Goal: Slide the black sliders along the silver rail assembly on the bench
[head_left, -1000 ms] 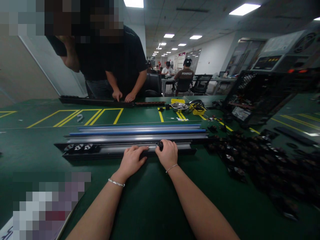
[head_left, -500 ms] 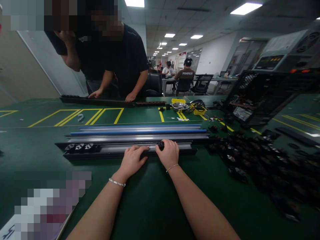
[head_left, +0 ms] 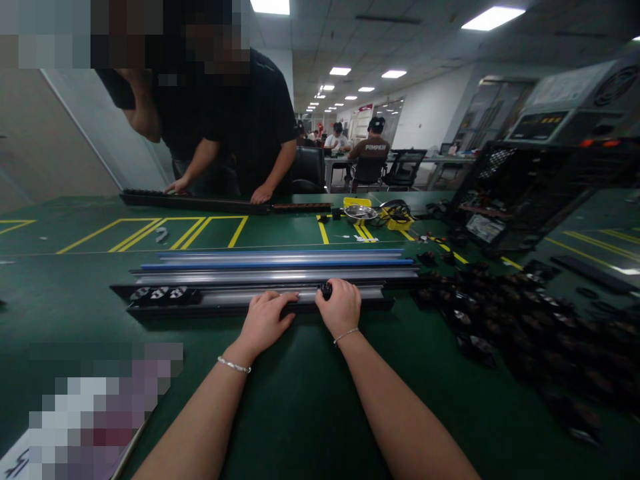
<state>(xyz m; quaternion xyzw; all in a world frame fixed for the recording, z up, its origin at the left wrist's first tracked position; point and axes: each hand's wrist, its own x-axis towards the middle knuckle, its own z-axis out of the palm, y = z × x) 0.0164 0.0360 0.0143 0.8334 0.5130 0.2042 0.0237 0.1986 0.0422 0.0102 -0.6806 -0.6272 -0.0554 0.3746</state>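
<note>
My right hand (head_left: 342, 308) grips a small black part (head_left: 326, 291) over the nearest long metal channel (head_left: 370, 293), which is silvery inside with black edges. The exact kind of the part does not show. Resting on the same channel, my left hand (head_left: 267, 323) has its fingers stretched along the front edge and its thumb apart. At the channel's left end sit several black pieces (head_left: 159, 294) with shiny faces. Just behind lie another silvery channel (head_left: 280, 275) and a blue-edged one (head_left: 277, 261), side by side with the first.
A large heap of black parts (head_left: 530, 327) spreads over the right side of the green table (head_left: 295, 427). Behind it stands an opened computer case (head_left: 515, 193). A metal bowl (head_left: 361, 212) sits further back. Across the table, people handle a long dark strip (head_left: 200, 201).
My right hand has shifted slightly to the right with the black part. My left hand stays in place. A person's hand across the table has slid left along the dark strip.
</note>
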